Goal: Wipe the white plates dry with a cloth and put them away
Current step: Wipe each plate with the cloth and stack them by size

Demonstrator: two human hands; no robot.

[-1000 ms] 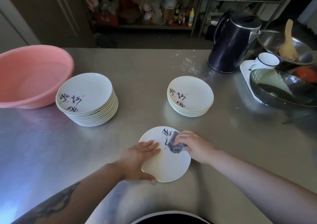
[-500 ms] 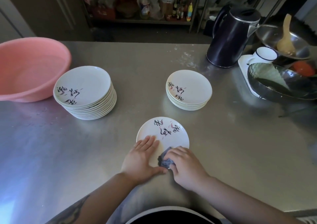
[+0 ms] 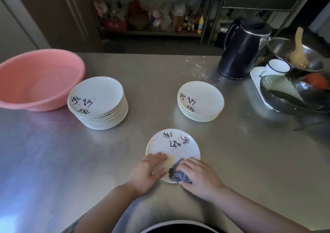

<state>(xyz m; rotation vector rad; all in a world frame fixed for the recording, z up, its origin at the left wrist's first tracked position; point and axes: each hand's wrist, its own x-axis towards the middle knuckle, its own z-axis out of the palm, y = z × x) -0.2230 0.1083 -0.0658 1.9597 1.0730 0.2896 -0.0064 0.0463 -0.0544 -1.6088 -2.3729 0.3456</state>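
A single white plate (image 3: 176, 143) with black brush writing lies flat on the steel table (image 3: 53, 161) in front of me. My left hand (image 3: 147, 172) holds its near left rim, fingers flat on top and thumb along the edge. My right hand (image 3: 200, 176) grips a crumpled grey cloth (image 3: 175, 173) and presses it onto the plate's near edge. A tall stack of the same plates (image 3: 98, 102) stands at the left. A shorter stack (image 3: 200, 100) stands behind the single plate, to the right.
A pink plastic basin (image 3: 35, 79) sits at the far left next to the tall stack. At the right stand a dark kettle (image 3: 244, 48), a white mug (image 3: 276, 66) on a white tray, and metal bowls (image 3: 292, 95). Shelves with bottles lie beyond the table.
My right hand drew the cloth from the plate's far side, over the writing, down to its near edge. The left hand stays on the plate's left rim.
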